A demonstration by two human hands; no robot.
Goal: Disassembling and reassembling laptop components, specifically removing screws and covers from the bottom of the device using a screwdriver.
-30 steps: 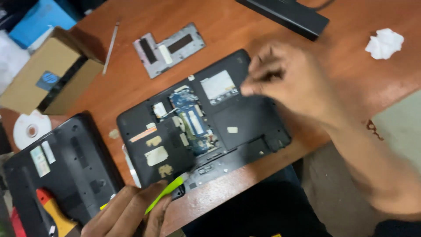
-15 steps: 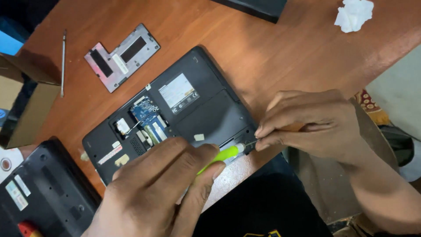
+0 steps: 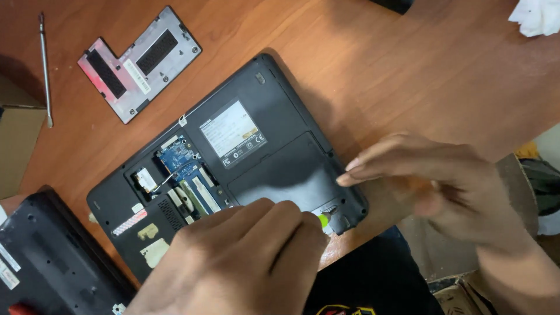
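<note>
A black laptop lies upside down and slantwise near the front edge of a brown wooden worktop, its base panel off so that a blue circuit card and memory strips show in the open bay.

The left hand covers the laptop's near corner, its grip clenched around a tool with a bright green handle, of which only a small patch shows between the fingertips. The tip appears to be set into the recess at the laptop's near right corner, though the fingers hide it. The right hand rests at the laptop's right edge, grip released, fingers flat and steadying the case.

To do this step well, it seems wise to keep the tool upright and seated squarely, press down lightly, and let the right hand stop the case from sliding.

A white rectangular label with small dark print sits at the middle of the laptop's underside; a pale pink strip sticker and two cream patches lie toward its left end. The removed grey cover panel, with two black vent strips, lies toward the far left corner of the worktop. A brown cardboard box stands at the left edge.
</note>
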